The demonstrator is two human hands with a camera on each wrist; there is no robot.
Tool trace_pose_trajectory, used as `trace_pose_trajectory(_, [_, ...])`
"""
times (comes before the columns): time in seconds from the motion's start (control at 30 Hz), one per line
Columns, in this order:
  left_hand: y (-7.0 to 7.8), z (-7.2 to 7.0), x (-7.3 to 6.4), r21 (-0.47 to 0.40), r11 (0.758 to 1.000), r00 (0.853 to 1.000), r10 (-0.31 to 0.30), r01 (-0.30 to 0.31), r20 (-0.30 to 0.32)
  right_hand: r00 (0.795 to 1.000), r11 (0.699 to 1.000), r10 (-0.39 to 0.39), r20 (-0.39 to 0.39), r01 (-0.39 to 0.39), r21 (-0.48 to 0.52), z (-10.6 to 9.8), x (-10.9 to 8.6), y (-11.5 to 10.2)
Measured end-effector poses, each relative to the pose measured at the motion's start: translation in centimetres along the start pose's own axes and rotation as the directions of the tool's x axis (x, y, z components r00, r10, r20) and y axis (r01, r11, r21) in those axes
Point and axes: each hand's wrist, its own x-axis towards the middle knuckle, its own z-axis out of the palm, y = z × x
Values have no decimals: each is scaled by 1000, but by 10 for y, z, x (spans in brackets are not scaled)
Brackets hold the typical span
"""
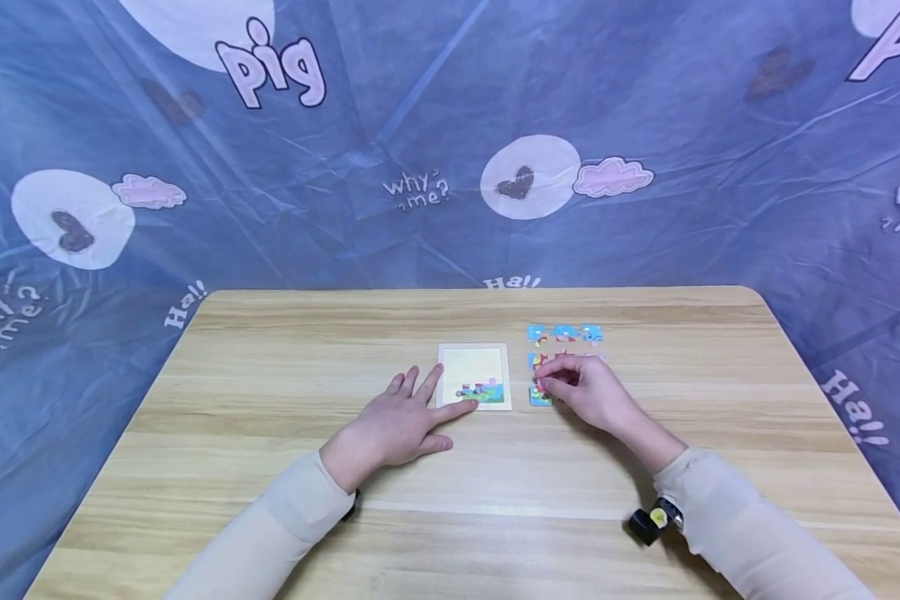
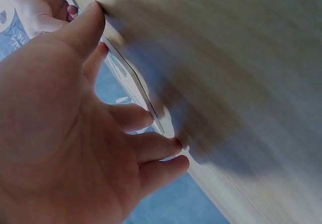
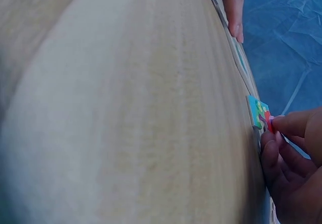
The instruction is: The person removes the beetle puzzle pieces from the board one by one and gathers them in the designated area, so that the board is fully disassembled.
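A square white puzzle tray (image 1: 472, 346) lies mid-table, with joined jigsaw pieces (image 1: 487, 393) along its lower right inside edge. My left hand (image 1: 403, 423) rests spread at the tray's left and lower border, its fingers mostly straight and holding nothing; the left wrist view shows the fingertips on the tray's edge and the table. Right of the tray, my right hand (image 1: 588, 392) pinches a small colourful jigsaw piece (image 3: 258, 113) between thumb and finger, at the left column of the loose pieces. Fingers partly cover this piece, and the hand hides some pieces beneath it.
Loose jigsaw pieces (image 1: 565, 333) lie in rows right of the tray, the back row blue. The wooden table (image 1: 307, 333) ends at a blue patterned cloth (image 1: 390, 233) hanging behind it. A black wrist device (image 1: 648, 523) sits by the right sleeve.
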Motion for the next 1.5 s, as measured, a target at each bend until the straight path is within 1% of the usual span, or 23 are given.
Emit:
trace_pose_trajectory(0.47, [-1, -2, -2, -13, 1000, 1000, 12, -12, -15, 999, 996, -26, -36, 23, -85, 4, 2, 1])
trace_pose_trajectory(0.87, [-2, -3, -1, -11, 1000, 1000, 19, -19, -11, 993, 988, -101, -63, 92, -123, 2, 0, 0])
trace_pose_trajectory(0.97, [-1, -3, -1, -4, 1000, 999, 24, -24, -21, 993, 988, -107, -56, 100, -118, 0, -1, -1])
trace_pose_trajectory(1.07, [2, -5, -1, -16, 1000, 999, 25, -25, -33, 994, 990, -102, -46, 96, -106, -2, -2, -2])
trace_pose_trajectory(1.2, [10, -9, 4, -38, 999, 999, 11, -12, -47, 995, 993, -90, -37, 86, -84, -2, -3, -2])
trace_pose_trajectory(1.33, [19, -11, 10, -36, 999, 999, -22, 21, -38, 997, 997, -73, -15, 72, -26, 0, -3, -3])
trace_pose_trajectory(1.4, [23, -11, 12, -23, 999, 999, -41, 41, -24, 998, 998, -64, -3, 64, 4, 0, -3, -4])
trace_pose_trajectory(1.5, [27, -10, 15, -1, 998, 998, -62, 62, 3, 999, 999, -51, 2, 51, 14, 1, -3, -6])
